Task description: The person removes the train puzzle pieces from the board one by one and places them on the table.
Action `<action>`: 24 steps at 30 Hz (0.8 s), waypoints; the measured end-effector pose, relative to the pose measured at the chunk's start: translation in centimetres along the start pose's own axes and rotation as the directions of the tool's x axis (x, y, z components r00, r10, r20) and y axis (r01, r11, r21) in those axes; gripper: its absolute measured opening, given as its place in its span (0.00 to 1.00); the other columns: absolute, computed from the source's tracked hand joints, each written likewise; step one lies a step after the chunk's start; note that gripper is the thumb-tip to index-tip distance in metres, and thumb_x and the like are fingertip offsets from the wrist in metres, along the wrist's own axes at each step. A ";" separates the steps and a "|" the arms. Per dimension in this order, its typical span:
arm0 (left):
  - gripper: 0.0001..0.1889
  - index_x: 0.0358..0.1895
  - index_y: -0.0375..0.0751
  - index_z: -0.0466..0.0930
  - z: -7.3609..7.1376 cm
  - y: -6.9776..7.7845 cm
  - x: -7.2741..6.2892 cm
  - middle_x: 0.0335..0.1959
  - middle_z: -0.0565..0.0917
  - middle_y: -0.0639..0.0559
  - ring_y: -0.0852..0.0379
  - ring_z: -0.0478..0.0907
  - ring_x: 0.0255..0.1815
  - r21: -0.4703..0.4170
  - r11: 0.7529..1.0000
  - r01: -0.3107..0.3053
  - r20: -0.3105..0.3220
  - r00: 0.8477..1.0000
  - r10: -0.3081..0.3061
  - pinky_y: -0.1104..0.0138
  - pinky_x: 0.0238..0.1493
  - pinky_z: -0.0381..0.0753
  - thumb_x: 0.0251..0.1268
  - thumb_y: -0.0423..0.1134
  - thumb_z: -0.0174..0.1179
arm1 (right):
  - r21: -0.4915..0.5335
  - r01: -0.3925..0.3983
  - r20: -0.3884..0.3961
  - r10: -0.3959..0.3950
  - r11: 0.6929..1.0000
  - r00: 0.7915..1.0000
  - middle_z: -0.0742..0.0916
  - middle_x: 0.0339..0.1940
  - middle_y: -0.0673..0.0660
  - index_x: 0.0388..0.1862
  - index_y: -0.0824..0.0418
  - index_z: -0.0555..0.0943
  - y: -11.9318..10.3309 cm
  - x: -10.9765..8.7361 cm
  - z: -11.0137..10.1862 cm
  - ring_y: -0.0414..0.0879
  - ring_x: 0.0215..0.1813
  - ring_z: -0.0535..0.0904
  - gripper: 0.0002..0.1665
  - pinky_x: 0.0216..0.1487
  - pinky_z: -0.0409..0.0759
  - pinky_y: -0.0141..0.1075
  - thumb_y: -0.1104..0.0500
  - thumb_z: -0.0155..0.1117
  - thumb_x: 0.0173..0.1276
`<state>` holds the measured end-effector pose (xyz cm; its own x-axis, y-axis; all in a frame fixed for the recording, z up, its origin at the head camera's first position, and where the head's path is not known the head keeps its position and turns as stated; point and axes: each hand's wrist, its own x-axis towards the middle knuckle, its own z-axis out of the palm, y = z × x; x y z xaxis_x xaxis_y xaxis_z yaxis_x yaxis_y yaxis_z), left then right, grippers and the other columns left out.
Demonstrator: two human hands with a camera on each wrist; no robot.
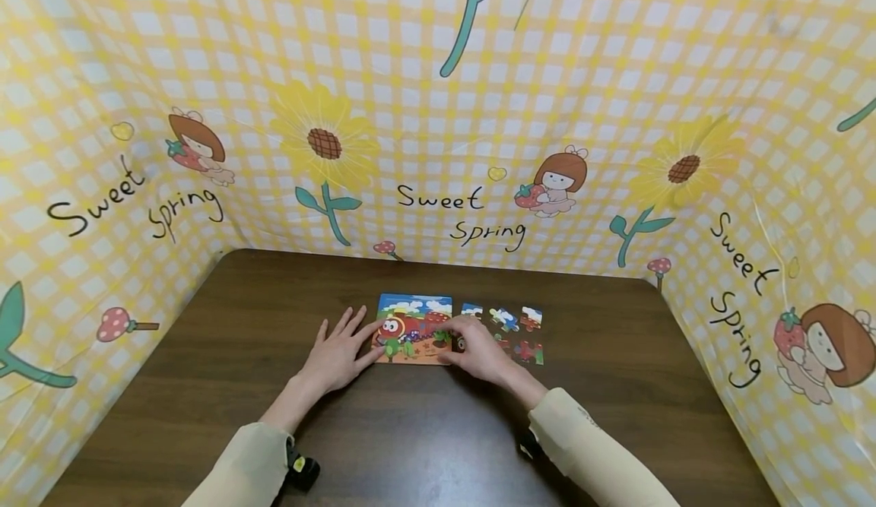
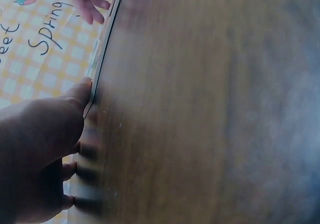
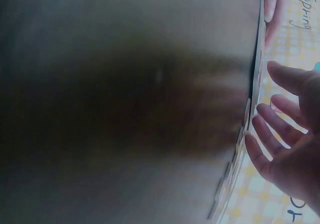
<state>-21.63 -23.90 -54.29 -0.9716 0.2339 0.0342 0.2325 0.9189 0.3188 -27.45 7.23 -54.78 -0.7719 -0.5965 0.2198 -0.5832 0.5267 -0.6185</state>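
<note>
Orange-blue puzzle point(image 1: 414, 330) between left fingers point(image 1: 370, 330) and right fingers point(image 1: 461, 324) (pieces point(image 1: 503, 319) alongside)

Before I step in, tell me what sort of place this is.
Probably a small tabletop booth: a table walled on three sides by printed cloth, with a puzzle and loose pieces.

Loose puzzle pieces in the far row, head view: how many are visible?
3: the left piece just beyond the right hand, the middle piece, and the right piece at the row's end. The hand may hide others.
</note>
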 end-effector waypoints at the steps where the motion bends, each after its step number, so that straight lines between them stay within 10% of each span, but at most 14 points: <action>1: 0.33 0.86 0.55 0.69 0.0 0.0 0.0 0.90 0.61 0.36 0.29 0.54 0.91 0.000 1.000 -0.001 -0.001 1.000 0.001 0.21 0.83 0.49 0.85 0.60 0.57 | -0.008 0.016 -0.009 -0.016 1.000 1.000 0.91 0.60 0.58 0.66 0.56 0.88 0.6 0.1 0.5 0.55 0.60 0.85 0.25 0.63 0.84 0.56 0.53 0.80 0.73; 11: 0.34 0.86 0.55 0.69 0.0 0.0 -0.1 0.90 0.61 0.36 0.30 0.53 0.91 -0.005 1.000 -0.005 -0.007 1.000 0.005 0.21 0.83 0.49 0.85 0.60 0.58 | -0.071 0.030 -0.028 -0.032 0.997 0.999 0.90 0.51 0.50 0.64 0.52 0.89 3.2 0.7 2.1 0.45 0.53 0.82 0.25 0.56 0.82 0.46 0.48 0.83 0.70; 24: 0.33 0.85 0.53 0.71 -0.1 0.1 -0.2 0.90 0.61 0.35 0.29 0.53 0.91 -0.033 0.999 0.000 -0.005 1.000 -0.001 0.20 0.83 0.48 0.84 0.60 0.58 | 0.026 -0.098 0.025 0.097 0.995 0.995 0.88 0.46 0.57 0.66 0.63 0.88 -1.8 0.2 -0.3 0.46 0.47 0.81 0.28 0.49 0.81 0.37 0.59 0.84 0.68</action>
<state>-21.44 -23.88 -54.16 -0.9720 0.2319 0.0384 0.2305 0.9079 0.3501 -26.63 6.37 -53.45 -0.8183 -0.5576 0.1395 -0.4981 0.5666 -0.6564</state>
